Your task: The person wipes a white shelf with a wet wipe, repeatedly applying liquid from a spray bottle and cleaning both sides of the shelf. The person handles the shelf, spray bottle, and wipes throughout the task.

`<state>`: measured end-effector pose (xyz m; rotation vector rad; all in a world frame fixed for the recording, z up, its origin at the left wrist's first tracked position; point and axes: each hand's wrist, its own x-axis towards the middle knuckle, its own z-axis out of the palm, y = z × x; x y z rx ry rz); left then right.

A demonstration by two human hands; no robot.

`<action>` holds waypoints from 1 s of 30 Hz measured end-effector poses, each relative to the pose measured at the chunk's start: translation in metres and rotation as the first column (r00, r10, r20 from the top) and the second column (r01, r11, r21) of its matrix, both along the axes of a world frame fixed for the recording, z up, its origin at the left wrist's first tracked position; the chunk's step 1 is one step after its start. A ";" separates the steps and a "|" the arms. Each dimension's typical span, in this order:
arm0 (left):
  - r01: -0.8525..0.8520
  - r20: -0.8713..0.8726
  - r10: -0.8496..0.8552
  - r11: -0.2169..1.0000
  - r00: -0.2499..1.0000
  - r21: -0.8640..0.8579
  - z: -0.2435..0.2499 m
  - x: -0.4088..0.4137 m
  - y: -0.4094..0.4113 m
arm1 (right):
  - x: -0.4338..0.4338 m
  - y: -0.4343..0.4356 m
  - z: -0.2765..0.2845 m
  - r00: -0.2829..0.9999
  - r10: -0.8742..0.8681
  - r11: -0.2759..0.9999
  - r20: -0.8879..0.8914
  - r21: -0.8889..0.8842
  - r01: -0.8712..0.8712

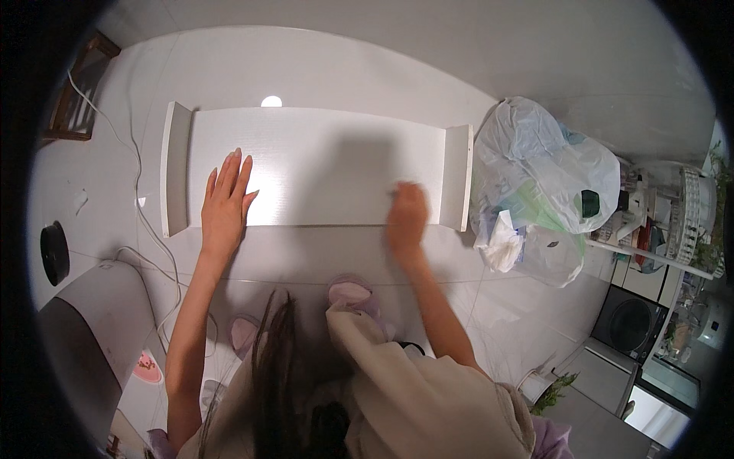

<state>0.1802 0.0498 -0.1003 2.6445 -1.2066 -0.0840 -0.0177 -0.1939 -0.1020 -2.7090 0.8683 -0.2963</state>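
A low white wood-grain board unit (338,160) lies on the tiled floor before me, with a short upright panel at each end. My left hand (222,201) rests palm down near its left end, fingers stretched and a little apart, holding nothing. Towards the right end, my right hand (408,215) is over the front edge of the board, its fingers curled in and blurred by motion. The underside of that hand is hidden, so I cannot see whether anything is in it. The right end panel (457,178) stands just beyond it.
Plastic bags (533,166) crowd the right end panel, with a crumpled tissue (504,244) in front. White cables (137,172) run along the floor at left, near a grey upholstered seat (103,304) and a black round object (54,252). A wall rises behind.
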 end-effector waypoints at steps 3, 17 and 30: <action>0.015 0.010 -0.015 1.000 1.000 -0.009 0.000 -0.001 -0.006 | 0.019 0.072 -0.004 0.917 0.368 0.929 0.156 -0.021 -0.369; 0.020 -0.026 -0.020 1.000 0.999 -0.022 -0.001 0.000 -0.003 | -0.062 -0.023 0.006 0.992 -0.127 0.972 -0.020 -0.200 0.121; -0.004 0.066 0.006 1.000 0.998 -0.017 -0.010 0.003 -0.008 | 0.004 0.056 -0.007 0.908 0.386 0.923 0.162 -0.065 -0.380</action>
